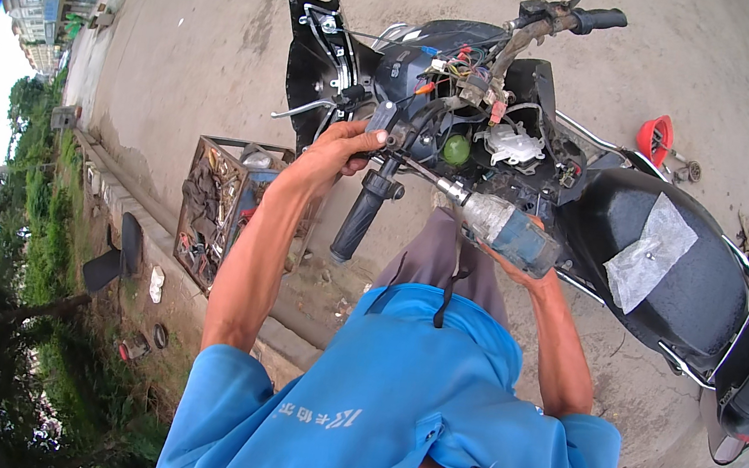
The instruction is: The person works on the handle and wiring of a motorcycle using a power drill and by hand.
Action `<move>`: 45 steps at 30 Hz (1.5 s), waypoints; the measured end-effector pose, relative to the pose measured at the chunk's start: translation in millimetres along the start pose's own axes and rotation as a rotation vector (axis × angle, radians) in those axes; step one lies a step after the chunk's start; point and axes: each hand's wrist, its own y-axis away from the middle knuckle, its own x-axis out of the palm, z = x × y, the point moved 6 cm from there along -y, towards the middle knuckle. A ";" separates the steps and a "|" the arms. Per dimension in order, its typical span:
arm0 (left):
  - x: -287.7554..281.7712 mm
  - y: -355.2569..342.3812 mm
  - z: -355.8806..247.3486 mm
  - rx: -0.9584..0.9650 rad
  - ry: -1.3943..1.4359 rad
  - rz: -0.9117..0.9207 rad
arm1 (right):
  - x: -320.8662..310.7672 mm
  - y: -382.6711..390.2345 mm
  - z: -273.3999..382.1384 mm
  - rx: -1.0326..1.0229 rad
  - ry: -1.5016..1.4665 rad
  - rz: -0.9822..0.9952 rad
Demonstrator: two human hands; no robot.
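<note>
My left hand [344,148] is closed at the brake lever mount [394,133], its thumb on top, beside the black rubber handlebar grip [356,227]. My right hand [522,272] is wrapped round a worn blue and silver power screwdriver [511,232]. Its long bit points left and reaches the lever mount close to my left thumb. What the bit's tip meets is too small to make out. The handlebar belongs to a black scooter [475,66] with its front cover off, baring loose coloured wires [468,77] and a green round cap [456,150].
An open metal crate [191,199] of tools and parts stands left of me, by a low kerb [147,219]. A clear plastic bag [655,249] lies on the scooter's seat [610,195]. A red bowl [653,137] with metal parts sits on the ground beyond the scooter.
</note>
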 end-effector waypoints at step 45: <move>25.5 114.5 13.2 0.626 -1.231 -0.885 | -20.3 93.7 35.3 0.555 -0.275 -0.239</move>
